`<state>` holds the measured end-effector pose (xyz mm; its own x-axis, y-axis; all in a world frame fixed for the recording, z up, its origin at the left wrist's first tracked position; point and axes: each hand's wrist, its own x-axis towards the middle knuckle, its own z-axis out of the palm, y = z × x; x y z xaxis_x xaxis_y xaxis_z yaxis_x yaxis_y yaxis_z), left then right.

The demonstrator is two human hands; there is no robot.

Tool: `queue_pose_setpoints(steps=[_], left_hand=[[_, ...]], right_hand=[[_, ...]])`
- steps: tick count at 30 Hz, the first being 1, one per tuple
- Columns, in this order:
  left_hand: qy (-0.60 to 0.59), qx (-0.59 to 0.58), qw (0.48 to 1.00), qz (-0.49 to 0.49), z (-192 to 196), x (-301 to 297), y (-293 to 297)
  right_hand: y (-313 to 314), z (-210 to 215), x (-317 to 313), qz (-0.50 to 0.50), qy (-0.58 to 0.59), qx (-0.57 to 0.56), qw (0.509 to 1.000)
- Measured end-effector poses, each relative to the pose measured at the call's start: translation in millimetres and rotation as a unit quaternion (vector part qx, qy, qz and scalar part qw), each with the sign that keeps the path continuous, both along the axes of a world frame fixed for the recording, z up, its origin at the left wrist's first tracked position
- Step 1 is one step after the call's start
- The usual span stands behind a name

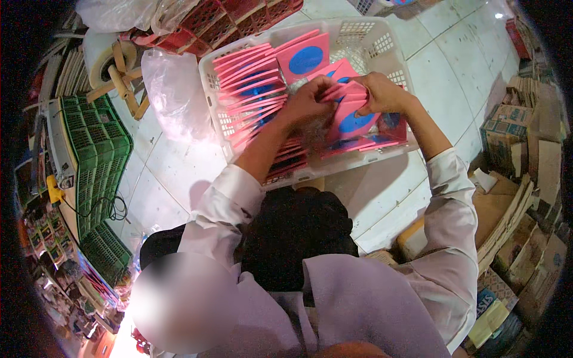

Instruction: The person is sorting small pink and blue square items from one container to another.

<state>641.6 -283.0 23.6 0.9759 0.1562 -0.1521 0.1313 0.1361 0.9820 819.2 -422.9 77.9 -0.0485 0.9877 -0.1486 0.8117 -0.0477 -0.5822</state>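
Note:
A white plastic basket (pixel 382 43) stands on the tiled floor in front of me. In its left half, flat pink packets (pixel 245 67) are stacked in a long slanted row. One larger-looking pink packet with a blue oval (pixel 306 59) leans at the back middle. My left hand (pixel 307 102) and my right hand (pixel 384 94) meet over the basket's right half. Between them they grip a small fanned bunch of pink packets (pixel 348 90), the left fingers partly hidden. Just below the hands, another pink packet with a blue oval (pixel 356 121) sits tilted in the basket.
Behind the basket is a red crate (pixel 239 27). To the left are a clear plastic bag (pixel 176 95), a wooden reel stand (pixel 122 83) and a green crate (pixel 98 155). Cardboard boxes (pixel 507 125) and stacked flat cardboard (pixel 507 221) line the right side.

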Motion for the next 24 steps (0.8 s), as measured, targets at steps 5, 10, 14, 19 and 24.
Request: queue_pose_setpoints(steps=[5, 10, 14, 19, 24], left_hand=[[-0.097, 0.160, 0.982, 0.021, 40.1, -5.9, 49.6], [-0.096, 0.280, 0.955, -0.001, 57.2, -0.2, 70.6], [-0.021, 0.444, 0.896, -0.025, 29.0, 13.6, 62.7], [0.148, 0.537, 0.828, -0.066, 18.7, 28.5, 54.9], [0.114, 0.530, 0.838, -0.062, -0.5, 39.6, 65.2]], right_hand=[[35.1, 27.4, -10.7, 0.003, -0.118, 0.006, 0.993], [84.7, 0.4, -26.4, 0.016, -0.270, 0.021, 0.962], [88.6, -8.7, -25.9, 0.013, -0.226, 0.027, 0.974], [41.8, -35.7, 2.3, -0.137, -0.151, 0.060, 0.977], [24.1, -113.3, 13.5, -0.356, 0.197, 0.040, 0.912]])
